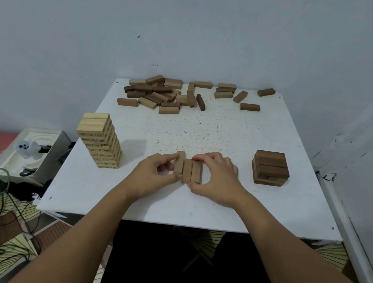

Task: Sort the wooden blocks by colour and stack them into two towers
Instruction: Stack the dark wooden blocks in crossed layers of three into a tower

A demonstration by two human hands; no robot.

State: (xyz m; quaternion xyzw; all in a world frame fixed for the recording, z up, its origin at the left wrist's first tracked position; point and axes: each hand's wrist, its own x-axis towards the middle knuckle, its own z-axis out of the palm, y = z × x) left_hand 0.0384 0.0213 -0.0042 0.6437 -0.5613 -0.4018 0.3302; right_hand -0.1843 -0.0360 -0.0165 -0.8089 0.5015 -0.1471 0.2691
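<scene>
Two hands are lining up three brown blocks at the near middle of the white table (228, 132).

The left hand (153, 175) is pinching the leftmost block (179, 162) between thumb and fingers, holding it just beside the other two blocks (192, 171), which are lying side by side under the curled fingers and thumb of the right hand (218, 177). A tall pale tower (99, 140) is standing at the left edge, and a short dark tower (269, 168) is sitting to the right. A loose pile of mixed blocks (163, 94) is lying at the far side, near the wall.
</scene>
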